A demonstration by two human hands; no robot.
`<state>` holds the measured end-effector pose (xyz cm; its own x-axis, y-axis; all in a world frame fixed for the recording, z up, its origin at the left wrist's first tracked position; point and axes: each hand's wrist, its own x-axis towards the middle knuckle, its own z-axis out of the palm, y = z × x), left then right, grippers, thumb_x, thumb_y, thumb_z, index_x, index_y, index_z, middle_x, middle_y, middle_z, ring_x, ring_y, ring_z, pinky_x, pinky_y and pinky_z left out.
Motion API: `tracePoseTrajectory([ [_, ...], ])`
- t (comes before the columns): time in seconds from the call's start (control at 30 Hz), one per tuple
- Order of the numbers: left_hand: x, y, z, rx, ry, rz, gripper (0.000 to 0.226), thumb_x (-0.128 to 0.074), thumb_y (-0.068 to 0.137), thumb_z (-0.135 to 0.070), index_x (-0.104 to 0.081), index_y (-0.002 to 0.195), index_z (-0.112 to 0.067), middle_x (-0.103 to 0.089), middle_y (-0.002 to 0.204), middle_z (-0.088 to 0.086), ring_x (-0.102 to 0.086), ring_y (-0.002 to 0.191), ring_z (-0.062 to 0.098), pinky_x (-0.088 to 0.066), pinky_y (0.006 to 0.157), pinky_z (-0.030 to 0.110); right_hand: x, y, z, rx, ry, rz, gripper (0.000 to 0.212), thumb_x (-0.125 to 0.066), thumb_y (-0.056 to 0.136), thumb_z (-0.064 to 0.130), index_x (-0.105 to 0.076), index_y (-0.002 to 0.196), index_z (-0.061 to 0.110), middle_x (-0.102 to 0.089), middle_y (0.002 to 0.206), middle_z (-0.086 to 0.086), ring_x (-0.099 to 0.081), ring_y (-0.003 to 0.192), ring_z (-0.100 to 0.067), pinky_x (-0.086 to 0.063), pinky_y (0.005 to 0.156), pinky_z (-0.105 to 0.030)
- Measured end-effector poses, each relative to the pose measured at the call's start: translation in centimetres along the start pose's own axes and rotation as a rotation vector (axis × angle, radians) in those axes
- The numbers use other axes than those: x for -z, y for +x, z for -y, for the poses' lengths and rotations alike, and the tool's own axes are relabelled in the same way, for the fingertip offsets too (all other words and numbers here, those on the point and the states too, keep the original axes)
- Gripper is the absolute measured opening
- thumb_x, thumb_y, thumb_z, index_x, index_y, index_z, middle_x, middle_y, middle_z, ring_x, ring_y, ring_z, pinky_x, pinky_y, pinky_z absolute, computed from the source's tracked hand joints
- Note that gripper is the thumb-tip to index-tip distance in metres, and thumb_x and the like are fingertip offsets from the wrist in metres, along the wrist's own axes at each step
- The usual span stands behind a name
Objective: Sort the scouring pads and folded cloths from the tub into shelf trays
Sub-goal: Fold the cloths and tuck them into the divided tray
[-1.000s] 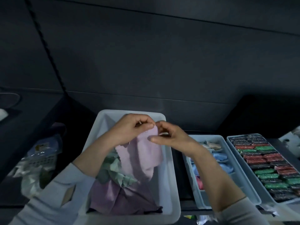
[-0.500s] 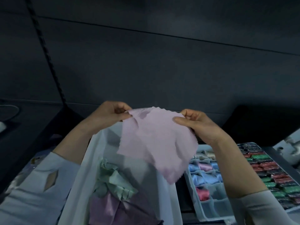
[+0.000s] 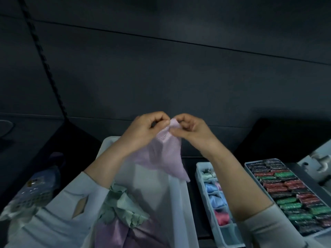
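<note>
Landmark: white tub, bottom centre of the head view.

Inside the tub, nearest the person: a crumpled purple cloth, with a pale green cloth lying on it toward the left wall.

Just right of the tub: a narrow divided tray holding folded cloths in pale green, blue and pink, one per compartment as far as can be seen. Right of that tray, further from the tub: a wider tray packed with rows of scouring pads, dark, red and green.

Left of the tub: a bagged item, blurred, not identifiable.

Above the tub's far end: left hand and right hand, close together, fingers curled, each pinching the top edge of a lilac cloth. The cloth hangs free below them, clear of the tub contents.

Beyond the tub: dark panelled wall.
</note>
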<state>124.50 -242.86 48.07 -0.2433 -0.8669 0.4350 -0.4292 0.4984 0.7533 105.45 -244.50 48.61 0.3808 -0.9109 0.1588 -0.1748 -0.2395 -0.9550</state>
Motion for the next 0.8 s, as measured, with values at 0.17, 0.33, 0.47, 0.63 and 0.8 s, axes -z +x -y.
tracePoseTrajectory([
  [0.17,0.8,-1.6,1.4,0.147,-0.015,0.073,0.021,-0.082,0.075,-0.031,-0.067,0.089,-0.031,-0.066,0.083,-0.012,-0.055,0.072,0.002,-0.046,0.067,0.024,2.1,0.0,-0.2,-0.119,0.176,-0.071,0.006,-0.071,0.086,0.013,-0.071,0.092,0.015,-0.064,0.089,-0.011,-0.055,0.082,-0.021,-0.042,0.077,-0.033],
  [0.33,1.4,-3.8,3.4,0.343,0.103,0.322,0.016,-0.081,0.079,-0.025,-0.066,0.072,-0.029,-0.058,0.058,-0.024,-0.051,0.052,-0.005,-0.040,0.060,0.013,4.4,-0.4,0.6,-0.101,0.305,-0.165,0.015,-0.066,0.091,0.014,-0.058,0.080,0.022,-0.060,0.085,-0.004,-0.054,0.079,-0.017,-0.040,0.073,-0.031],
  [0.47,2.2,-4.3,5.5,0.392,0.044,0.148,0.020,-0.077,0.082,-0.014,-0.066,0.077,-0.031,-0.069,0.072,-0.015,-0.062,0.072,0.001,-0.046,0.073,0.022,5.5,-0.9,0.6,-0.082,0.276,-0.149,0.011,-0.068,0.087,0.013,-0.059,0.087,0.020,-0.059,0.091,-0.009,-0.054,0.090,-0.023,-0.043,0.080,-0.031],
  [0.63,3.5,-3.7,6.4,0.397,0.344,-0.163,0.017,-0.064,0.076,-0.042,-0.074,0.086,-0.032,-0.072,0.081,-0.016,-0.064,0.081,0.002,-0.039,0.067,0.011,6.2,-2.6,0.9,-0.041,0.352,0.107,0.048,-0.076,0.076,0.005,-0.063,0.121,0.012,-0.071,0.088,-0.003,-0.066,0.085,-0.015,-0.052,0.082,-0.026],
  [0.8,2.5,-3.0,5.3,0.334,0.342,-0.366,0.022,-0.069,0.082,-0.012,-0.076,0.088,-0.032,-0.060,0.088,-0.010,-0.061,0.081,0.005,-0.039,0.073,0.014,4.0,-4.6,1.1,-0.105,0.117,0.511,0.022,-0.089,0.065,0.024,-0.076,0.082,0.020,-0.073,0.084,-0.001,-0.066,0.077,-0.011,-0.052,0.076,-0.024],
])
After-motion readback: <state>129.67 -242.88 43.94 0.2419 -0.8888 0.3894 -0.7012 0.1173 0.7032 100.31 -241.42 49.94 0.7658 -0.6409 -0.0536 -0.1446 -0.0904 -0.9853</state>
